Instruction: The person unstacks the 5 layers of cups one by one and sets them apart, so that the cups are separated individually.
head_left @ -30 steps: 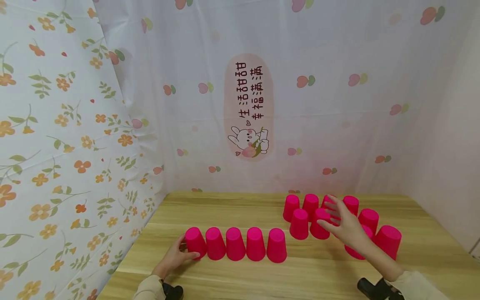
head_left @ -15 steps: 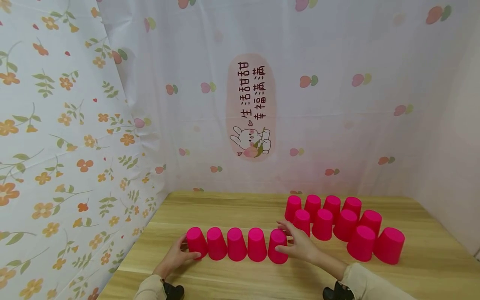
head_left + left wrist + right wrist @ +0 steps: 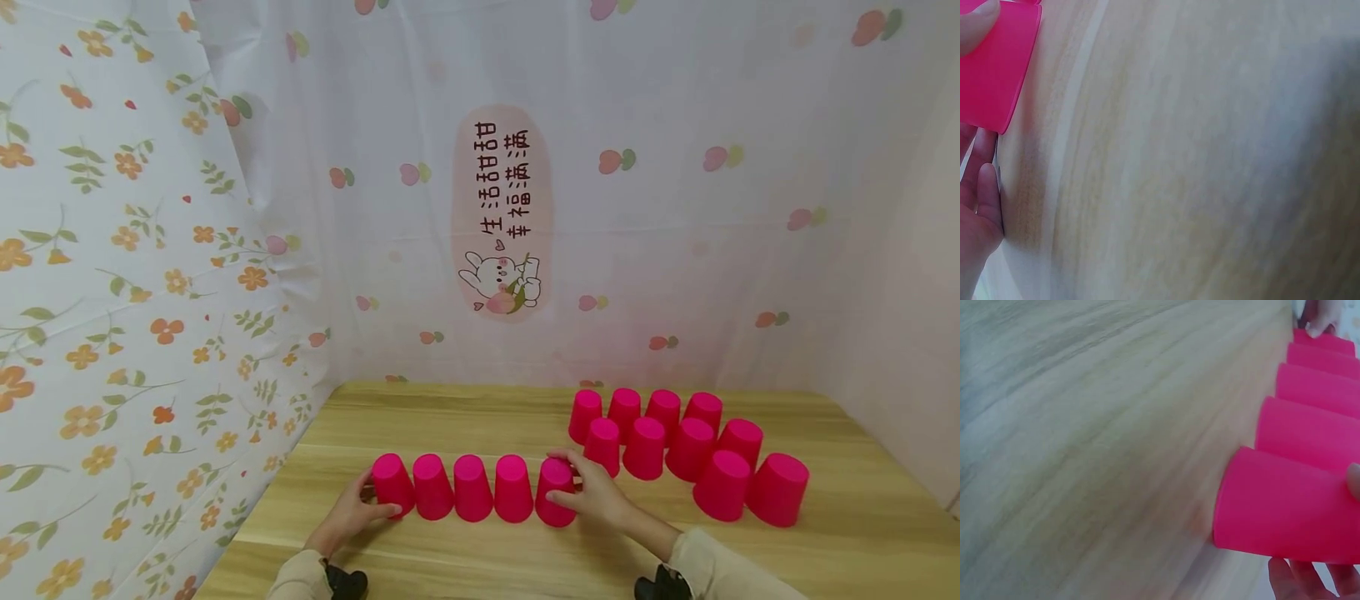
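A straight row of several pink cups, upside down, stands on the wooden table in the head view. At its left end, my left hand (image 3: 352,514) curls round the end cup (image 3: 392,485), thumb on the near side. My right hand (image 3: 602,497) holds the right end cup (image 3: 553,493) between thumb and fingers. The left wrist view has the left end cup (image 3: 991,75) in its top left corner, with a thumb on it. In the right wrist view the right end cup (image 3: 1285,506) lies nearest, with fingertips along its side; the row's middle cups (image 3: 1316,434) stretch beyond it.
More upside-down pink cups (image 3: 691,450) stand in staggered rows at the table's back right; one (image 3: 603,443) is just behind my right hand. White printed cloth (image 3: 390,250) hangs behind the table (image 3: 450,417) and along its left side.
My right hand has come left and down from over the back-right cups to the row's right end cup, and now grips it. The left hand has stayed on its cup.
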Demonstrator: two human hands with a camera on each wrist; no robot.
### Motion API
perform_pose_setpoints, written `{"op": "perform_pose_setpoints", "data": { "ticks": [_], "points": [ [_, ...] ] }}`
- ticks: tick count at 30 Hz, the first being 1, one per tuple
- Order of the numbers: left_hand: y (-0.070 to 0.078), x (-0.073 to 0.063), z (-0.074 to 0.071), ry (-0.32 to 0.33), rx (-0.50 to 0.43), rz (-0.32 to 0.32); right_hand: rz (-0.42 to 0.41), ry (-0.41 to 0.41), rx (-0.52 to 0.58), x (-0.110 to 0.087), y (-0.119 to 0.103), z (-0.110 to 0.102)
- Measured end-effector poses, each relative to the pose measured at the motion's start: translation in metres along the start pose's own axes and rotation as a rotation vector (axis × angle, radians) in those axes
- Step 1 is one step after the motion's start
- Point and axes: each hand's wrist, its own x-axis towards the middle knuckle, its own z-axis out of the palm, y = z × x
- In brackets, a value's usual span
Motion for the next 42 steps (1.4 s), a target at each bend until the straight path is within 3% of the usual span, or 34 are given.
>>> {"op": "perform_pose_setpoints", "data": {
  "ticks": [7, 14, 24, 34, 42],
  "points": [
    [0.002, 0.000, -0.002, -0.023, -0.025, -0.002, 0.018, 0.047, -0.049, -0.005, -0.011, -0.021],
    [0.001, 0.000, -0.002, -0.016, -0.023, -0.021, 0.062, 0.103, -0.101, -0.027, -0.015, -0.057],
    [0.001, -0.001, -0.002, -0.006, -0.026, -0.023, 0.154, 0.221, -0.300, -0.054, -0.001, -0.099],
    [0.002, -0.001, -0.002, -0.001, -0.015, -0.021, 0.153, 0.343, -0.435, -0.067, 0.027, -0.106],
    [0.001, -0.001, -0.003, -0.014, -0.015, -0.019, 0.149, 0.374, -0.470, -0.068, 0.034, -0.101]
  ]
}}
